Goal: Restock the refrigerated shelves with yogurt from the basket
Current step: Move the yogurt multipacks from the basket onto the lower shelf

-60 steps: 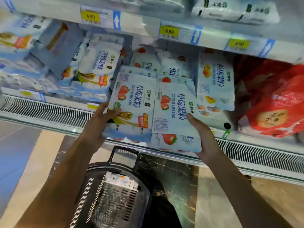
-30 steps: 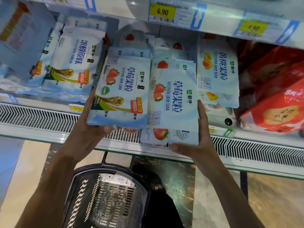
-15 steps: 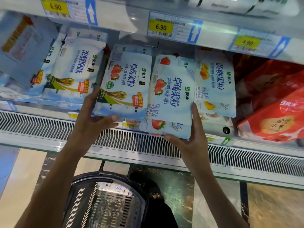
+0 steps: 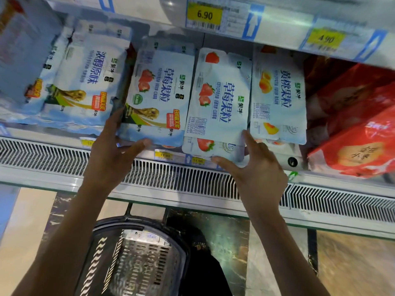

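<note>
Two strawberry yogurt packs lean side by side on the refrigerated shelf. My left hand grips the lower left corner of the left strawberry pack, thumb under its bottom edge. My right hand holds the lower right corner of the right strawberry pack loosely, thumb beneath and index finger along its side. More strawberry packs sit behind both. The black basket stands on the floor below my arms, with a yogurt pack visible inside.
Plain yogurt packs stand left of the strawberry ones, peach packs to the right, then red bags. The upper shelf edge with price tags hangs overhead. A vent grille runs along the cooler's front.
Both strawberry packs have been pushed up and back onto the shelf, level with their neighbours. My right hand's fingers have loosened and spread at the pack's corner.
</note>
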